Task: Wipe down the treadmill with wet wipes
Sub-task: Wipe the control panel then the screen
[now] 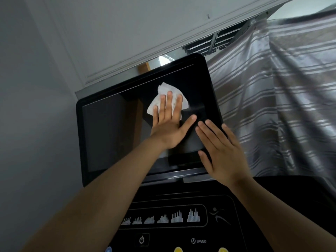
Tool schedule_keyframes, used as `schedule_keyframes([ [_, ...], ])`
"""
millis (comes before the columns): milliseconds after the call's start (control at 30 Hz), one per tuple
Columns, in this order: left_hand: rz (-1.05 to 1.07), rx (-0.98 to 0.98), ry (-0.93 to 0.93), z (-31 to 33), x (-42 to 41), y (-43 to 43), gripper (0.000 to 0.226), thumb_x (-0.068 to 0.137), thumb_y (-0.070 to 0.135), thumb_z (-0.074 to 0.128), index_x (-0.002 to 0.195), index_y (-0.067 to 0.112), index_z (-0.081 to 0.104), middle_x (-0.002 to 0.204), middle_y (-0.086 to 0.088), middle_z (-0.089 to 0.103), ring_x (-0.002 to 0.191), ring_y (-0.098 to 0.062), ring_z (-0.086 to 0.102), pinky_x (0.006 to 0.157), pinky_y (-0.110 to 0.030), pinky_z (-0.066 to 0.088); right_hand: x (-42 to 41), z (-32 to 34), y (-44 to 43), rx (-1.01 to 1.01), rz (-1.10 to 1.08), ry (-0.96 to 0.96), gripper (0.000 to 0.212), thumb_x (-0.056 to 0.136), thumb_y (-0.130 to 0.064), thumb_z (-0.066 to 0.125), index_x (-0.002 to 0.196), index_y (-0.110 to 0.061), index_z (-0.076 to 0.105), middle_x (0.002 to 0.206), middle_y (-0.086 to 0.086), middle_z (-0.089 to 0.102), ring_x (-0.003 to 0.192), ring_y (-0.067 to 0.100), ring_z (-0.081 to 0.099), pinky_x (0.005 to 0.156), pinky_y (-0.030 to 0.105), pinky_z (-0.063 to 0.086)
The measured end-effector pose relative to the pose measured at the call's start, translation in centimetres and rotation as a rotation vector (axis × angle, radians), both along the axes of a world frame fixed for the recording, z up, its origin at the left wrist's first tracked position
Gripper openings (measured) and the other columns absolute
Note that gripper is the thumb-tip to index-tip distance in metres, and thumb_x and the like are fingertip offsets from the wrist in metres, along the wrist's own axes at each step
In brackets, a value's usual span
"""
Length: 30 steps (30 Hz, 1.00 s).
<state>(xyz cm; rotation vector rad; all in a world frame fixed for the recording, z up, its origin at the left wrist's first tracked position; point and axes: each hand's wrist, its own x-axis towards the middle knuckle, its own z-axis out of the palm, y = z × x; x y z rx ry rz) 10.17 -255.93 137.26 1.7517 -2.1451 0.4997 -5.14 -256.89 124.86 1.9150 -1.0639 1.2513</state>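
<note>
My left hand (169, 126), fingers straight, presses the crumpled white wet wipe (168, 89) on the upper right part of the treadmill's glossy black rectangular screen (112, 135). My right hand (222, 151) lies flat on the screen's right edge. I think the work is at an early stage: the black button console (181, 199) below the screen is not yet wiped.

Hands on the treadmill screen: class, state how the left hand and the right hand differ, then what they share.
The left hand presses a wet wipe against the screen; the right hand touches the screen with no wipe. The left hand lies higher, toward the middle; the right hand sits lower, at the screen's right edge. Both lie flat with straight fingers.
</note>
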Motion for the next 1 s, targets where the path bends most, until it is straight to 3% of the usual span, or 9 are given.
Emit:
schedule_keyframes([
  [200, -0.029, 0.01, -0.159, -5.2, 1.1, 3.2, 0.086, 0.08, 0.075, -0.001, 0.146, 0.027, -0.03, 0.151, 0.001, -0.043, 0.136, -0.012, -0.043, 0.116, -0.04, -0.022, 0.1, 0.1, 0.2, -0.007, 0.004, -0.023, 0.057, 0.103, -0.039, 0.023, 0.146, -0.008, 0.044, 0.153, 0.006, 0.04, 0.145, 0.019, 0.031, 0.119, 0.044, 0.022],
  [333, 0.007, -0.036, -0.128, -6.1, 0.8, 3.2, 0.082, 0.082, 0.073, -0.007, 0.147, 0.026, -0.027, 0.153, 0.001, -0.039, 0.139, -0.013, -0.039, 0.117, -0.037, -0.022, 0.2, 0.1, 0.2, 0.002, 0.009, -0.021, 0.056, 0.101, -0.037, 0.027, 0.146, -0.008, 0.044, 0.153, 0.006, 0.04, 0.145, 0.019, 0.03, 0.119, 0.044, 0.022],
  [500, -0.021, -0.133, -0.102, -3.9, 1.4, 1.2, 0.065, 0.09, 0.061, 0.0, 0.143, 0.035, -0.027, 0.153, 0.007, -0.035, 0.142, -0.011, -0.034, 0.116, -0.032, -0.023, 0.0, 0.1, 0.1, 0.021, 0.003, -0.002, 0.057, 0.1, -0.038, 0.028, 0.147, -0.009, 0.043, 0.155, 0.005, 0.037, 0.146, 0.018, 0.027, 0.12, 0.044, 0.021],
  [600, 0.018, -0.148, -0.068, 0.0, 1.2, -1.0, 0.061, 0.102, 0.049, 0.015, 0.148, 0.031, -0.022, 0.157, 0.003, -0.03, 0.144, -0.014, -0.03, 0.117, -0.034, -0.02, -0.1, 0.1, 0.0, 0.014, 0.011, 0.004, 0.058, 0.098, -0.037, 0.032, 0.147, -0.009, 0.042, 0.155, 0.005, 0.037, 0.146, 0.018, 0.028, 0.12, 0.043, 0.021],
  [767, 0.069, -0.065, -0.058, 6.1, 1.2, -2.7, 0.063, 0.104, 0.049, 0.016, 0.152, 0.028, -0.018, 0.158, -0.003, -0.031, 0.145, -0.019, -0.029, 0.12, -0.041, -0.013, -0.1, 0.1, 0.0, 0.0, 0.024, 0.01, 0.058, 0.096, -0.037, 0.035, 0.145, -0.008, 0.045, 0.154, 0.005, 0.04, 0.145, 0.019, 0.03, 0.119, 0.044, 0.022],
  [1000, -0.059, -0.034, -0.172, 0.5, -0.5, 0.3, 0.072, 0.101, 0.055, 0.023, 0.151, 0.028, -0.02, 0.155, -0.002, -0.036, 0.14, -0.018, -0.037, 0.117, -0.039, -0.021, -0.1, 0.0, 0.1, -0.023, 0.049, -0.018, 0.056, 0.097, -0.035, 0.036, 0.143, -0.006, 0.047, 0.152, 0.006, 0.043, 0.144, 0.019, 0.032, 0.118, 0.045, 0.024],
])
